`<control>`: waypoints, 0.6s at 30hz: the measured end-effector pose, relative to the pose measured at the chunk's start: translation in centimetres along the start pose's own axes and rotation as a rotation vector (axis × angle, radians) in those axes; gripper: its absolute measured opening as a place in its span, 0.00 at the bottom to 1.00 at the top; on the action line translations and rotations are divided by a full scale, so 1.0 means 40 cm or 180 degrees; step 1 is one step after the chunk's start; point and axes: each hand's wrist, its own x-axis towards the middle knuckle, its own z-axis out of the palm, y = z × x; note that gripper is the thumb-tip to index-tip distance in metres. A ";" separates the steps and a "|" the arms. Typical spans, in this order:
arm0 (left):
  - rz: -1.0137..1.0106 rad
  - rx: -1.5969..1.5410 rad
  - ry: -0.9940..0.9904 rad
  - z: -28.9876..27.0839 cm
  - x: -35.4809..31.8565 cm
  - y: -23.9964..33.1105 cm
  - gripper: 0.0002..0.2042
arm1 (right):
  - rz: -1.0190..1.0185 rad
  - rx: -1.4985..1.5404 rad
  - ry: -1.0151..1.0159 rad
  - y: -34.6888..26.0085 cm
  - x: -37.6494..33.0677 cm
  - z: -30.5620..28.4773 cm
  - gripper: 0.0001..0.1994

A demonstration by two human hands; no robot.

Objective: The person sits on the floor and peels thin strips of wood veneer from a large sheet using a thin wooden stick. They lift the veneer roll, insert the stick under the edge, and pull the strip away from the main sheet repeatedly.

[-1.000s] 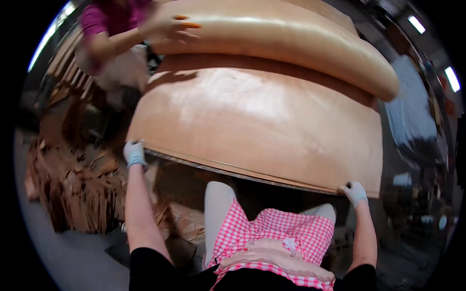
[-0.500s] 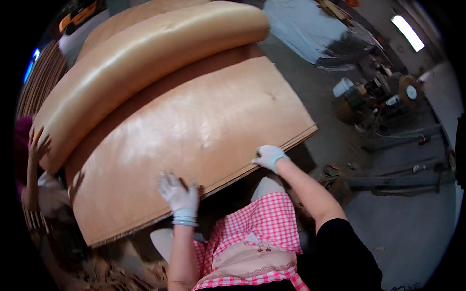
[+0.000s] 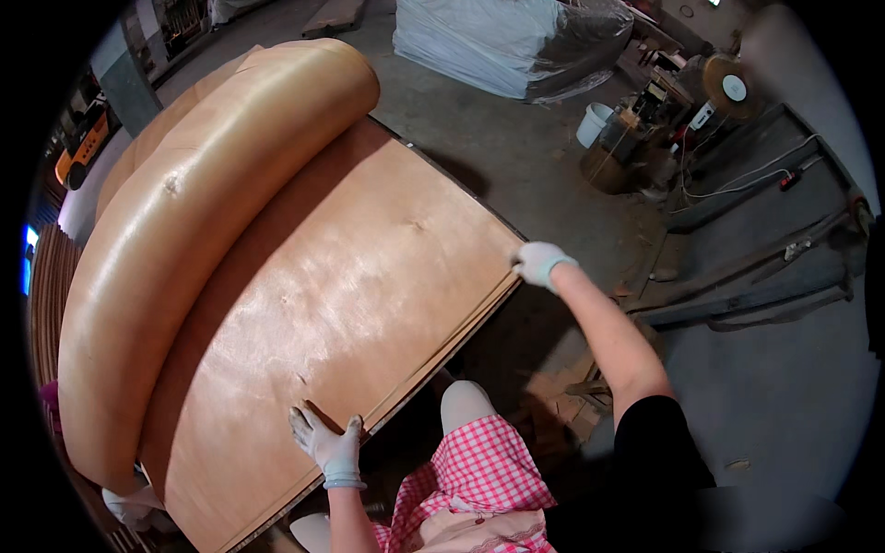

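A stack of thin tan wood veneer sheets (image 3: 323,276) lies in front of me, with a large sheet (image 3: 184,212) curled over into a roll along its far left side. My left hand (image 3: 329,450), in a white glove, rests on the top sheet close to the near edge, fingers spread. At the right corner of the stack, my gloved right hand (image 3: 544,264) has its fingers curled on the sheet's edge; the fingertips are partly hidden. Under the near edge, the thin layers show one above another.
A white bucket (image 3: 594,124) stands by a machine with a round disc (image 3: 733,88). Plastic sheeting (image 3: 498,46) covers a bulky pile at the back. A dark metal frame (image 3: 756,267) lies at right. A co-worker's purple sleeve (image 3: 49,396) shows at far left.
My right hand has moved along the edge to the corner. My left hand stays flat on the sheet, slightly lower in view. The view has turned, and the co-worker's hand on the roll is out of sight.
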 end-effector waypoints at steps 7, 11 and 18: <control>0.0056 0.0043 0.0038 0.004 -0.003 0.004 0.53 | 0.1248 0.0467 0.0095 0.116 0.093 0.040 0.16; -0.0040 -0.0021 0.0053 -0.001 -0.005 0.007 0.52 | 0.2271 0.1612 0.1189 0.123 0.054 0.055 0.21; 0.0871 -0.1275 0.0590 0.002 -0.085 0.032 0.23 | -0.0086 0.2591 0.1304 -0.288 -0.173 0.150 0.13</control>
